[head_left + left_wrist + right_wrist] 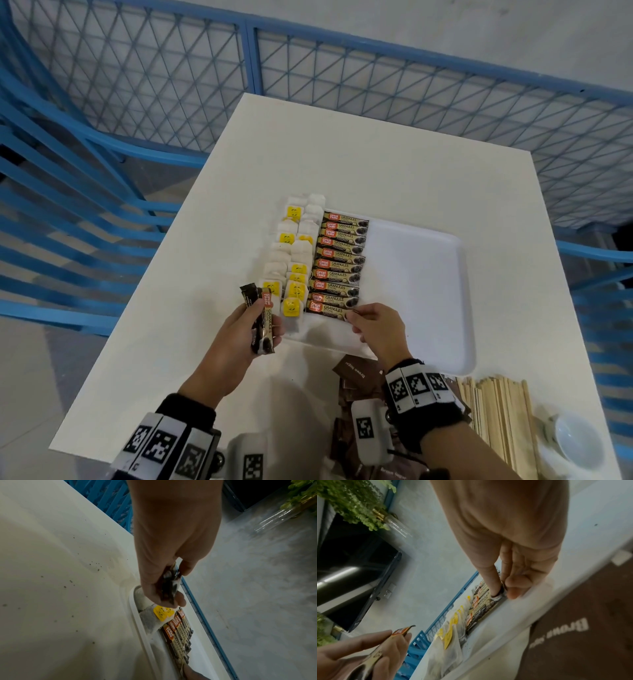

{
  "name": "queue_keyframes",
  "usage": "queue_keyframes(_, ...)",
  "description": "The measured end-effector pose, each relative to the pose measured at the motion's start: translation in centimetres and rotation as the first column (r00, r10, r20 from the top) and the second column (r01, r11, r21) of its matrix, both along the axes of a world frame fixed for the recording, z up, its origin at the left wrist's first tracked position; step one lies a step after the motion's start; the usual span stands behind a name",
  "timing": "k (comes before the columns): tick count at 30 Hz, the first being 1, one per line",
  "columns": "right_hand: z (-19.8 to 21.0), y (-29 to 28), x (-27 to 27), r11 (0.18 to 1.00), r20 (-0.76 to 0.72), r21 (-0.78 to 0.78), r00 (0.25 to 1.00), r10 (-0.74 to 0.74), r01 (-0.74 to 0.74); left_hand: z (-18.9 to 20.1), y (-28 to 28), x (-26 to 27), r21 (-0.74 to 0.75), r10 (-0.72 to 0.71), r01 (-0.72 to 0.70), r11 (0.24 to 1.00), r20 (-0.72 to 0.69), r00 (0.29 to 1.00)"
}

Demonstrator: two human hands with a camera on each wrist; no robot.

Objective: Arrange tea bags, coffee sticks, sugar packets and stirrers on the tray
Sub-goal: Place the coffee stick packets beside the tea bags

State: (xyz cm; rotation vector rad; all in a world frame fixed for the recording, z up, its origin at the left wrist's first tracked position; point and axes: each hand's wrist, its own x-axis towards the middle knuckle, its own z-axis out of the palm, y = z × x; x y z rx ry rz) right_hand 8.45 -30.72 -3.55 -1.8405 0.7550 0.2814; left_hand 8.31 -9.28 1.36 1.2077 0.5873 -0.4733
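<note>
**Coffee sticks going onto the tray**

The right hand (375, 330) is pinching the end of the nearest coffee stick (327, 308), which is lying at the near end of a row of coffee sticks (342, 255) on the white tray (428, 274). The left hand (239, 337) is gripping two spare sticks (262, 318) above the table (376, 154), just left of the tray. Tea bags (294, 250) are lying along the tray's left side. Brown sugar packets (356, 371) and wooden stirrers (496, 411) are sitting on the table near the tray's front edge.
</note>
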Motion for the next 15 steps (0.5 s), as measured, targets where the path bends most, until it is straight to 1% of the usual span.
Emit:
queue_keyframes(6,-0.6,0.0,0.2,0.997,0.026,-0.073,1.000,-0.002,0.004,-0.4,0.0,-0.2,0.000,-0.049,0.049,0.999,0.009,0.999)
queue_keyframes(12,-0.5,0.0,0.2,0.998,0.059,-0.065,0.998,-0.013,0.017,-0.1,-0.4,-0.3,0.014,-0.116,0.115,0.993,0.041,0.992)
queue_keyframes(15,0.8,0.6,0.1,0.986,0.136,-0.159,0.988,0.067,-0.045,-0.1,-0.4,-0.2,0.008,-0.102,0.102,0.995,0.035,0.994)
